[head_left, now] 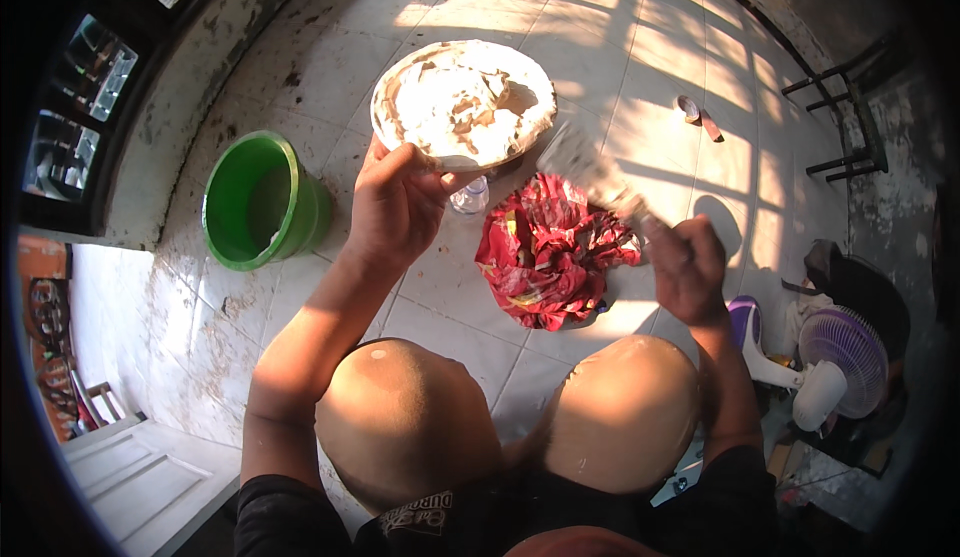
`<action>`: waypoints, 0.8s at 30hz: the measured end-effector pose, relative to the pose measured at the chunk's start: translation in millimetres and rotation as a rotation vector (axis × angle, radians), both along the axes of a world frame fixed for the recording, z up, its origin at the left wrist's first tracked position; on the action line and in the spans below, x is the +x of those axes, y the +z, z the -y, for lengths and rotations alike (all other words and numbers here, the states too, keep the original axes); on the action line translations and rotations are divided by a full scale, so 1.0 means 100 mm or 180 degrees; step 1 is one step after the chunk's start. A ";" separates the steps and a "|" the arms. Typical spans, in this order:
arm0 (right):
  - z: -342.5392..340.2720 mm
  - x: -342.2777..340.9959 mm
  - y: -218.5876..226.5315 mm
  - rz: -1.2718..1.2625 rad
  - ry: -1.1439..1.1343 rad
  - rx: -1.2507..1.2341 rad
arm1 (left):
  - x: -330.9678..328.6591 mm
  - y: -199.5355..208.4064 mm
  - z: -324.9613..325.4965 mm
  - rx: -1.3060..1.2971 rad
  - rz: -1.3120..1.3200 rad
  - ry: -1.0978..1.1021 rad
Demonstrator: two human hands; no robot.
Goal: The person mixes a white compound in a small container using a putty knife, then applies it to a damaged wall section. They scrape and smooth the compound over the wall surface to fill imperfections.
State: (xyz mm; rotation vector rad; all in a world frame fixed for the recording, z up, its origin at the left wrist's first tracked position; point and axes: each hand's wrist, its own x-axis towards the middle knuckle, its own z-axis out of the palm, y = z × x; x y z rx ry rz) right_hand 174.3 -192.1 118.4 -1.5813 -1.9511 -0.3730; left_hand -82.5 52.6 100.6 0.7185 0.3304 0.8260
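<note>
My left hand [392, 202] grips the near edge of a shallow round bowl [549, 120], thumb at its rim, and holds it up above the floor. Thick white paste [450, 107] is spread and heaped inside it. In my right hand [690, 269], closed around the handle, is a putty knife [592, 169] with a wide, smeared blade. Motion blurs the blade, which points toward the bowl's right side, apart from it. Below, between the two hands, a crumpled red patterned cloth [540, 257] lies on the floor. A small clear plastic bottle [470, 197] shows partly beneath the bowl.
A green bucket [222, 219] stands at left on the stained tile floor [440, 327]. Farther right lie a small round tin [688, 109] and a reddish piece [711, 127]. A purple-and-white fan [842, 362] lies at lower right, below a dark metal rack [848, 127] by the wall.
</note>
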 end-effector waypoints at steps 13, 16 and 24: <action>0.13 0.14 -0.66 -0.0283 0.0087 -0.0129 | -0.07 -0.16 -0.10 0.0002 -0.0068 -0.0316; 0.36 0.34 -0.75 -0.0496 -0.0719 0.0403 | -0.10 -0.43 -0.04 -0.0201 -0.0105 -0.0952; 0.67 0.37 -0.62 -0.5281 -0.1102 0.1166 | 0.03 -1.63 0.84 -0.0936 -0.0814 -0.2313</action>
